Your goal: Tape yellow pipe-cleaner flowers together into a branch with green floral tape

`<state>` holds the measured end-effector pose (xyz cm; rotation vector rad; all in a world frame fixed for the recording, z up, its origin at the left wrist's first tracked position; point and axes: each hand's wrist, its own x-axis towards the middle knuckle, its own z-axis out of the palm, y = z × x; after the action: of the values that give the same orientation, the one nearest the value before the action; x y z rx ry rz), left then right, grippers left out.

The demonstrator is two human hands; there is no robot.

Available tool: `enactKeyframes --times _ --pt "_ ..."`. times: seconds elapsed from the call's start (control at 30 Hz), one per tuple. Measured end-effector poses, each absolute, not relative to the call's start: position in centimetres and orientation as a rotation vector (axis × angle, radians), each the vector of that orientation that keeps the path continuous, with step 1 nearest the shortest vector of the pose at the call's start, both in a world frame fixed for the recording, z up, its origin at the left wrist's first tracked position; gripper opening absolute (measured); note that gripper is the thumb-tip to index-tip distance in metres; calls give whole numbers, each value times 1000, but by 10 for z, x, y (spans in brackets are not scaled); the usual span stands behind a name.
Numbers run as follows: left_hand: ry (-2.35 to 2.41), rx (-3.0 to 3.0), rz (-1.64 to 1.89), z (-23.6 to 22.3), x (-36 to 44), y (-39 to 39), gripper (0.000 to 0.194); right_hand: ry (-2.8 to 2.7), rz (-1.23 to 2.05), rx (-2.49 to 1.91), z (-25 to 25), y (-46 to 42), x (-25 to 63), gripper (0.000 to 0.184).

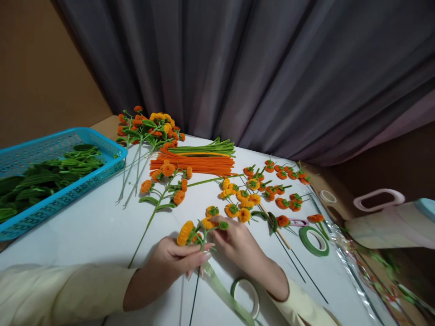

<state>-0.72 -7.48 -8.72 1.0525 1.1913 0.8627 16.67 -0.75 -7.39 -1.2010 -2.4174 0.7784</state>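
Observation:
My left hand (175,259) pinches the wire stem (194,294) of a chenille flower spray between thumb and fingers. On this spray are a large yellow-orange flower (185,232), smaller blooms and a green leaf tip (223,225). My right hand (238,242) has its fingers closed at a yellow flower (208,223) on the same spray, and the hand partly hides their grip. From the stem under my left fingers, a pale green tape strip (219,284) runs down to the right. It passes beside a green tape roll (233,290) lying near my right wrist.
A blue basket (118,156) of green leaves stands left. Finished sprays (149,129), orange chenille stems (193,163) and green ones (214,148) lie at the back. Loose flower heads (244,199), another tape roll (314,241), a stick (283,237) and a pitcher (387,224) are right.

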Motion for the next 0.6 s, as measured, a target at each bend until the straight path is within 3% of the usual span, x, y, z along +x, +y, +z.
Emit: enactKeyframes --times 0.2,0.4,0.6 --pt "1204 1082 831 -77 -7 -74 28 -2284 1044 -1185 -39 -7 189 18" --pt "1198 1151 791 -64 -9 -74 29 -1887 1485 -1171 -49 -21 211 19" --pt "1167 1079 703 -71 -9 -74 33 -1446 1780 -1149 -64 -26 212 47"
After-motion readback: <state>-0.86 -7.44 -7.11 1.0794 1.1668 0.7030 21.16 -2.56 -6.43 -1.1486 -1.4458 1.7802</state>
